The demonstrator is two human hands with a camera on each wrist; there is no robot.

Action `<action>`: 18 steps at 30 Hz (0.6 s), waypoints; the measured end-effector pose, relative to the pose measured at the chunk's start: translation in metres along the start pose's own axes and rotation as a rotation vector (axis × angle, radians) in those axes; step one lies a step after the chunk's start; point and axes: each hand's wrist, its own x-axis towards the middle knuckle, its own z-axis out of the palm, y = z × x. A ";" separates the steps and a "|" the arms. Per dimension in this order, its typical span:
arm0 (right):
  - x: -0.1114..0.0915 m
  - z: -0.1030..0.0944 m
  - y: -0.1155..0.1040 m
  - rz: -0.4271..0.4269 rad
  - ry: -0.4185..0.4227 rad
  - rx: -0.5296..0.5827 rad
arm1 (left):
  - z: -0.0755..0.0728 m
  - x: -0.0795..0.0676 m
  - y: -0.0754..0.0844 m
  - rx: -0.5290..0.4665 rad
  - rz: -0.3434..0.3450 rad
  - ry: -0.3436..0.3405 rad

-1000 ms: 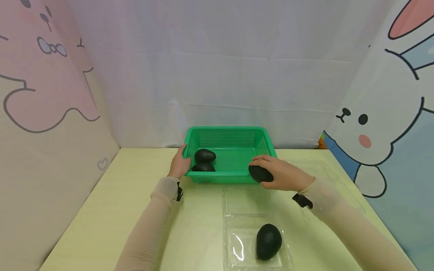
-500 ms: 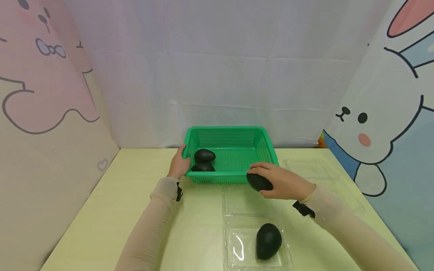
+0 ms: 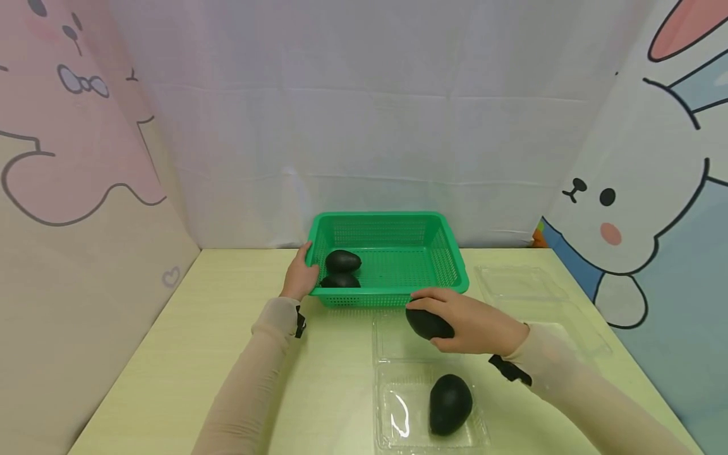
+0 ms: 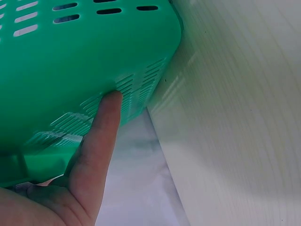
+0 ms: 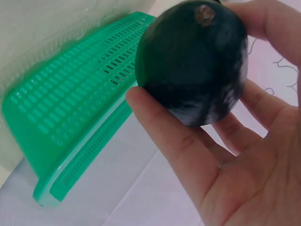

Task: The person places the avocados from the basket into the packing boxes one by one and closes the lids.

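Dark avocado (image 3: 428, 324) is held by my right hand (image 3: 472, 322), its fingers and thumb around the fruit, just in front of the basket's near right corner. The right wrist view shows the stem scar on the avocado (image 5: 193, 66). At the basket's left side my left hand (image 3: 299, 277) grips the wall of the green basket (image 3: 375, 292); in the left wrist view one finger (image 4: 101, 127) lies along its outer face. Two more avocados (image 3: 343, 261) sit inside at the left. Another avocado (image 3: 450, 404) lies in a clear plastic clamshell box (image 3: 392, 436) below my right hand.
A second clear plastic container (image 3: 523, 282) lies open on the table's right side, partly behind my right forearm. The pale wood table (image 3: 188, 354) ends at a white cloth backdrop (image 3: 375, 126). Cartoon-printed cloths hang on both sides.
My right hand has drawn the avocado from over the basket's near right rim toward me and slightly left, above the clamshell. The left hand and basket have stayed put.
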 end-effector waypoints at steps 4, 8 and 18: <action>-0.001 0.004 -0.002 -0.023 -0.007 -0.004 | 0.000 0.000 0.000 -0.004 -0.001 -0.004; -0.003 0.007 -0.004 -0.034 -0.017 -0.012 | 0.000 0.001 -0.001 0.003 0.003 -0.006; -0.008 0.016 -0.015 -0.040 -0.046 0.022 | 0.000 0.002 -0.001 0.002 -0.002 -0.010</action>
